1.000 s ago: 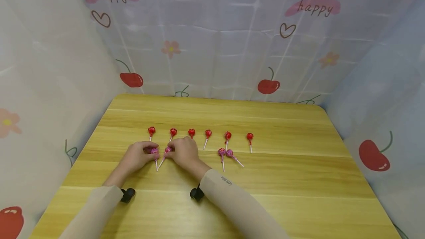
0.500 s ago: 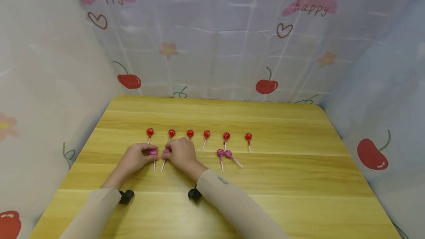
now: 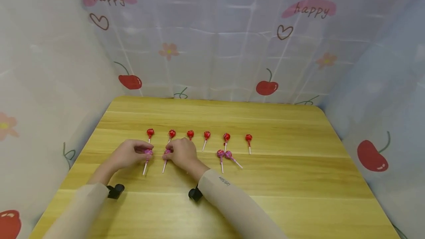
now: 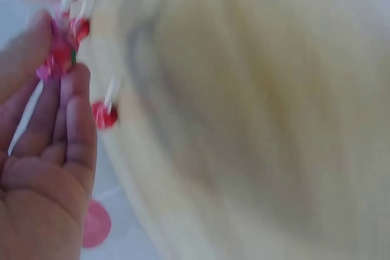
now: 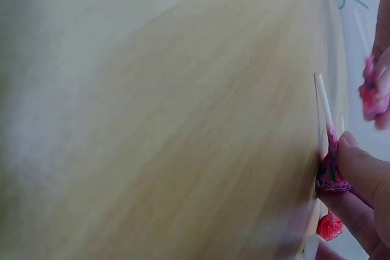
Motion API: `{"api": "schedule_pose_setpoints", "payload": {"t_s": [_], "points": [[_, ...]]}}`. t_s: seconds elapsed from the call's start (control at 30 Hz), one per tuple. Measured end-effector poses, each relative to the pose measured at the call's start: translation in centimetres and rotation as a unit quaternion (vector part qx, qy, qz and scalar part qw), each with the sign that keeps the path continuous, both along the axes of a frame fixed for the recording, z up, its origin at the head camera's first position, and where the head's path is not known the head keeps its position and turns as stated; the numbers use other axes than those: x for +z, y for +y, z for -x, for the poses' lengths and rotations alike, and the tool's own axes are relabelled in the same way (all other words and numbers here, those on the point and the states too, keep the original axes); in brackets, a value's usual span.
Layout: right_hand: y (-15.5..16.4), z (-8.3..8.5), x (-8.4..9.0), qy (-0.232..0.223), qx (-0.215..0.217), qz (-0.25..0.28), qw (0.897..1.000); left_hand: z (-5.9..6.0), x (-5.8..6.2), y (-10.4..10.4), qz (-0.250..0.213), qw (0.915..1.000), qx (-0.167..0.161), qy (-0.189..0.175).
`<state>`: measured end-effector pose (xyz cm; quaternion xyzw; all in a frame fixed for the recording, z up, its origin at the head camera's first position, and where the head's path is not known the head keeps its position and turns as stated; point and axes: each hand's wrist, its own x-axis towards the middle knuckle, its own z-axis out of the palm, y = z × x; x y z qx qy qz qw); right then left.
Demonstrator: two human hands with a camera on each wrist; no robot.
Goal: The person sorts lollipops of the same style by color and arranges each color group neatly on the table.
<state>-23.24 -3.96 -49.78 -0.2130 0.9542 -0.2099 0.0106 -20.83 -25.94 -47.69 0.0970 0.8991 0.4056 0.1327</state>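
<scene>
My left hand (image 3: pixel 127 154) pinches the head of a pink lollipop (image 3: pixel 148 152), its white stick slanting toward me. In the left wrist view this lollipop (image 4: pixel 59 59) sits between thumb and fingertips. To its right, my right hand (image 3: pixel 184 155) grips a second pink lollipop (image 3: pixel 165 162) by its head, thumb and fingers on the wrapper. The right wrist view shows that lollipop (image 5: pixel 333 172) close to the tabletop. Just beyond both hands lies a row of several red lollipops (image 3: pixel 207 135); the fingers partly cover some sticks.
Two more pink lollipops lie right of my right hand: one straight (image 3: pixel 220 153), the other tilted (image 3: pixel 229 155), their heads almost touching. The wooden table (image 3: pixel 282 180) is bordered by printed curtains (image 3: pixel 212 62) at the back and sides.
My left hand has moved left with its lollipop, widening the gap between the hands. The right hand's lollipop stick has swung to point more nearly straight toward me.
</scene>
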Motion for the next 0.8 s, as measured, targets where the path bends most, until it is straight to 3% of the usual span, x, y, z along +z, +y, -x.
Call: {"api": "schedule_pose_setpoints", "payload": {"t_s": [0.17,0.3,0.8], "points": [[0.2,0.0,0.0,0.002,0.003,0.011,1.0,-0.2,0.6,-2.1,-0.011,0.9993,-0.024,-0.028],[0.2,-0.1,0.0,0.002,0.003,0.008,1.0,-0.7,0.1,-2.9,-0.015,0.9983,-0.02,-0.052],[0.3,0.1,0.2,-0.014,0.007,0.026,1.0,-1.2,-2.3,-3.1,0.007,0.9997,0.002,-0.025]]}}
